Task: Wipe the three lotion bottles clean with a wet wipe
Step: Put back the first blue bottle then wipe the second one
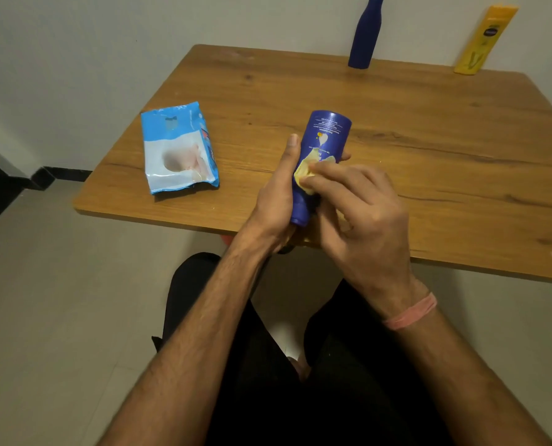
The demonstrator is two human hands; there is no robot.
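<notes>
- Clamped round the dark blue cylindrical plastic lotion bottle (323, 146) at centre frame: left hand (277, 194), thumb laid straight along the bottle's left side, fingertips just showing past its right edge.
- Pinched on a crumpled pale yellow wet wipe (306, 173): right hand (361, 210), fingers curled, pressing the wipe onto the bottle's front, mid-body.
- Largest first: brown wood-grain table (429, 130), filling the upper right of the frame, near edge under both hands.
- Next: light blue and white soft pack of wet wipes (178, 149), lying flat left of centre, well apart from the hands.
- Then: tall slim dark blue bottle (363, 37) and yellow flat-sided lotion bottle (483, 43), upright by the wall at top right, near each other, both out of immediate reach.
- Key relation: held bottle's long axis tilted away, flat base toward the upper frame, cap end down by the palms; wipe sits in the middle, so upper half lies beyond the right hand.
- Judged step: wiping the first of three.
</notes>
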